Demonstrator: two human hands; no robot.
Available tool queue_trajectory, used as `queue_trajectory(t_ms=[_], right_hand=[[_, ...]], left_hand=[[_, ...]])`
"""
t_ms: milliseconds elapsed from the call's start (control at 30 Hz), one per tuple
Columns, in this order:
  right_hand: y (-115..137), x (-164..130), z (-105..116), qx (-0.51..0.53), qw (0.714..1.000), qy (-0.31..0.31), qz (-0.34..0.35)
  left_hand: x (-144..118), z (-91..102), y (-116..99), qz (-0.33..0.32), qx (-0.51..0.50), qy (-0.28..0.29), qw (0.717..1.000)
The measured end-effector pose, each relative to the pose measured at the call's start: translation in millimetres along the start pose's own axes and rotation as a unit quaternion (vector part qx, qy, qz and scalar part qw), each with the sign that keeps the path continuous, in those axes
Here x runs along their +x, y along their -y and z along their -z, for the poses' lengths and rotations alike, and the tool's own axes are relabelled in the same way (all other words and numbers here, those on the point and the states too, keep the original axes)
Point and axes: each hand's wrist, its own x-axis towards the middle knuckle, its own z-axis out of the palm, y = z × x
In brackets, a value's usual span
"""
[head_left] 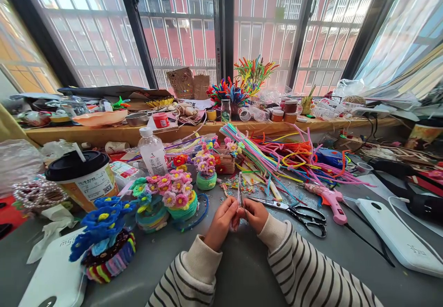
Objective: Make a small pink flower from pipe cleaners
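Observation:
My left hand (222, 221) and my right hand (255, 213) meet at the middle of the grey table (242, 274), fingertips together. Between them they pinch a thin pale pipe cleaner (240, 191) that stands upright above the fingers. Black-handled scissors (297, 212) lie just right of my right hand. A pot of pink pipe-cleaner flowers (178, 196) stands just left of my left hand. A heap of loose coloured pipe cleaners (277, 154) spreads behind the hands.
A blue flower pot (104, 242) sits front left, a lidded paper cup (83, 177) and a plastic bottle (152, 152) behind it. A pink glue gun (330, 201) and white power bank (398, 235) lie right. The windowsill shelf (104, 134) holds jars and bowls.

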Motion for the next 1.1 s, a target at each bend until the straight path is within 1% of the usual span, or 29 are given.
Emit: queue_trajectory(t_ms=[67,200,333,467,667,767,900,1100], right_hand=[[0.0,0.4,0.4,-0.013,1.000,-0.018,0.001],[0.8,1.1,0.0,-0.012,0.999,-0.032,0.003],[1.9,1.3,-0.5,-0.009,1.000,-0.029,-0.003],[1.2,1.1,0.1,0.002,1.000,-0.024,-0.002],[0.5,-0.3,0.8,-0.002,1.000,-0.014,0.019],[1.4,-0.7,0.1,0.009,1.000,-0.001,0.020],[2.1,0.4,1.0,-0.007,0.999,-0.031,0.008],[-0.1,3.1,3.4,-0.013,0.999,-0.052,-0.004]], left_hand=[[0.8,0.4,0.5,-0.002,0.002,0.011,1.000],[0.1,-0.4,-0.8,-0.010,0.003,-0.006,1.000],[-1.0,-0.7,-1.4,-0.029,0.003,-0.015,0.999],[0.1,1.3,0.1,-0.038,0.002,-0.006,0.999],[0.8,1.7,0.1,-0.041,-0.008,0.014,0.999],[0.2,1.1,0.2,-0.036,-0.003,0.009,0.999],[0.7,2.2,1.7,-0.030,0.021,0.000,0.999],[3.0,4.8,1.2,-0.036,0.047,-0.043,0.997]])
